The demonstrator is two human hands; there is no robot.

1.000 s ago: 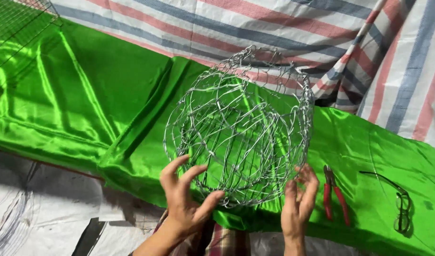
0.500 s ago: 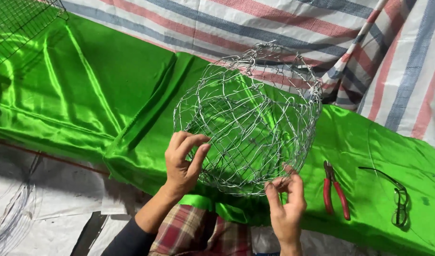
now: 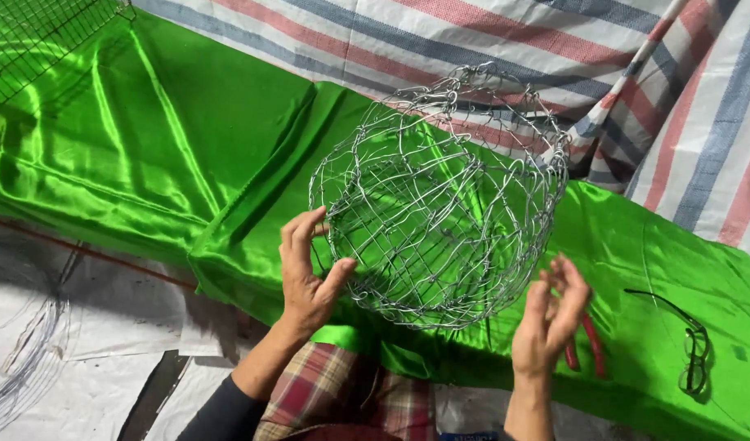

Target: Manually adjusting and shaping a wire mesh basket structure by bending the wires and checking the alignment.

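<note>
A rounded basket of bent silver wire [image 3: 440, 196] is held up over a shiny green cloth [image 3: 179, 155]. My left hand [image 3: 307, 273] grips the basket's near left side, thumb hooked under the wires and fingers up along them. My right hand [image 3: 552, 314] hovers just off the basket's lower right side, fingers apart and holding nothing. Red-handled pliers [image 3: 586, 347] lie on the cloth behind my right hand, partly hidden by it.
A pair of dark-framed glasses [image 3: 692, 343] lies on the cloth at the right. Striped red, blue and white tarp [image 3: 555, 41] hangs behind. Dark wire mesh [image 3: 32, 33] sits top left. White sheeting and coiled wire [image 3: 24, 367] cover the floor at the left. Plaid fabric [image 3: 334, 400] shows below.
My right hand has come off the basket's lower edge and moved right, fingers spread. The basket has tilted and shifted slightly, with my left hand still gripping it.
</note>
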